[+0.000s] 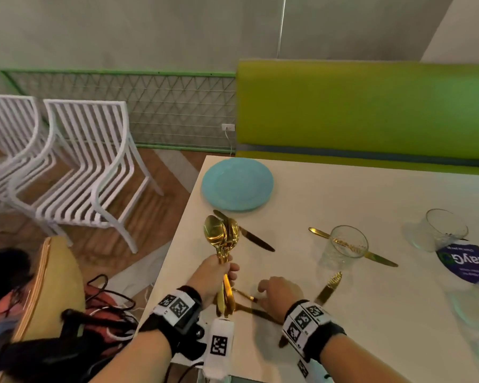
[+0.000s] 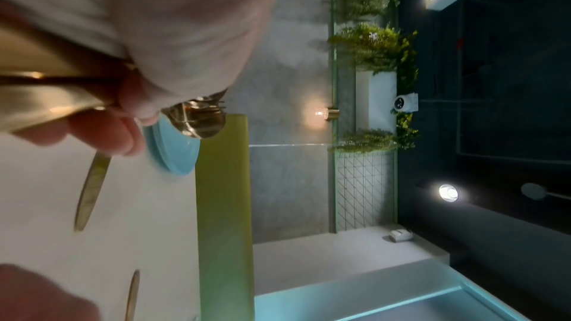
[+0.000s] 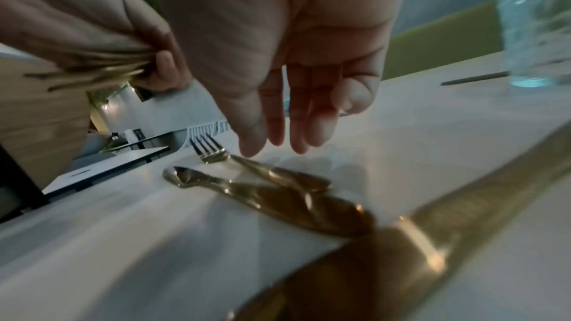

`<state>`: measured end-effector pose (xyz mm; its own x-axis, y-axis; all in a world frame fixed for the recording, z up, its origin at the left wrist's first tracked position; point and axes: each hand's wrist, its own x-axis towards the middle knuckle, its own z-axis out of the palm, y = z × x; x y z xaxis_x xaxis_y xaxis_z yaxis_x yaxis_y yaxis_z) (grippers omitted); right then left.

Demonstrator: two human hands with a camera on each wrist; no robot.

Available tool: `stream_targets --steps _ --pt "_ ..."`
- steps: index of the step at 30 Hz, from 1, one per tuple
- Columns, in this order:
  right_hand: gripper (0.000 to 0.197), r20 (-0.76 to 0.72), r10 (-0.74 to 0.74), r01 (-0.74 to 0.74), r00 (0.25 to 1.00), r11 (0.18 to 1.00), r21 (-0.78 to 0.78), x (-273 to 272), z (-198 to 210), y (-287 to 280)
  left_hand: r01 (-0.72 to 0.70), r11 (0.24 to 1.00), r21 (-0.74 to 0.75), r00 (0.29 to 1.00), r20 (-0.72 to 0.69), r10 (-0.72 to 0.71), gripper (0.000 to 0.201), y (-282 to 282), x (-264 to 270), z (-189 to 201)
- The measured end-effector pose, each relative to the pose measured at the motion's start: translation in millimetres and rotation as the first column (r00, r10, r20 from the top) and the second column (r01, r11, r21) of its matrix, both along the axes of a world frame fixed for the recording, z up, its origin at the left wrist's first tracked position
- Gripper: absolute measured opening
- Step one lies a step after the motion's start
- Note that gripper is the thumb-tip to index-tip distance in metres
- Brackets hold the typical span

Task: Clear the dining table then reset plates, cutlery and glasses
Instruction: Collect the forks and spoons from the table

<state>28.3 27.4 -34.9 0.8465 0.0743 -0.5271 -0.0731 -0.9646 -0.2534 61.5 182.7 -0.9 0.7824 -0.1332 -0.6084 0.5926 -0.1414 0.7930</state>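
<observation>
My left hand (image 1: 216,275) grips a bunch of gold cutlery (image 1: 223,244) upright over the table's near left edge, spoon bowls up; the same bunch (image 2: 197,118) shows in the left wrist view. My right hand (image 1: 277,295) hovers just beside it, fingers straight and pointing down at a gold fork (image 3: 213,153) and a gold spoon (image 3: 222,184) lying on the white table (image 1: 371,194). It holds nothing. A gold knife (image 1: 328,288) lies right of that hand. Another knife (image 1: 249,234) lies below a blue plate (image 1: 237,183). Two clear glasses (image 1: 346,247) (image 1: 443,229) stand further right.
A third gold knife (image 1: 382,259) lies behind the nearer glass. A round blue sticker (image 1: 468,264) marks the table at right. A green bench (image 1: 365,111) runs along the far side. White slatted chairs (image 1: 89,167) stand at left, a wooden chair (image 1: 53,286) with cables near me.
</observation>
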Motion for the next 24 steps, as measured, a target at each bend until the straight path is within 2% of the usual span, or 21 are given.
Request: stream_targets --steps 3,7,12,14,16,18,20,22,24 --pt "0.029 -0.008 0.055 -0.055 0.998 0.994 -0.09 8.2 -6.2 15.1 -0.04 0.999 0.002 0.999 0.005 0.04 0.017 13.9 14.5 0.0" --pt "0.026 -0.019 -0.048 0.046 0.999 0.993 -0.105 18.2 -9.8 19.5 -0.049 0.998 -0.036 0.999 -0.01 0.049 0.014 22.1 37.1 0.2" --pt "0.013 -0.072 -0.265 0.271 0.962 0.959 0.087 26.0 -1.4 7.3 -0.004 0.998 -0.06 1.0 -0.005 0.003 0.013 26.3 64.5 0.9" --pt "0.011 -0.057 -0.365 0.369 0.929 0.914 0.169 24.8 3.8 -1.2 0.021 0.998 -0.058 1.0 0.004 -0.021 0.013 24.9 73.6 0.7" --pt "0.016 -0.053 -0.526 0.517 0.849 0.804 0.292 23.8 9.9 -12.0 0.049 0.996 -0.068 0.999 0.002 -0.049 0.013 20.7 80.2 2.4" --pt "0.014 -0.117 -0.663 0.636 0.739 0.631 0.444 24.2 20.9 -18.8 0.09 0.993 -0.074 0.996 0.001 -0.091 0.013 16.6 83.9 5.8" --pt "0.01 -0.207 -0.72 0.674 0.662 0.452 0.584 27.4 34.9 -18.2 0.143 0.986 -0.084 0.99 0.011 -0.143 0.014 11.7 84.8 8.9" --pt "0.007 -0.27 -0.717 0.659 0.643 0.338 0.671 32.7 47.4 -10.4 0.215 0.972 -0.092 0.977 0.014 -0.215 0.015 6.1 83.3 11.3" --pt "0.007 -0.315 -0.682 0.643 0.66 0.295 0.707 38.5 53.1 1.8 0.274 0.955 -0.114 0.962 0.013 -0.274 0.016 1.0 81.6 11.6"
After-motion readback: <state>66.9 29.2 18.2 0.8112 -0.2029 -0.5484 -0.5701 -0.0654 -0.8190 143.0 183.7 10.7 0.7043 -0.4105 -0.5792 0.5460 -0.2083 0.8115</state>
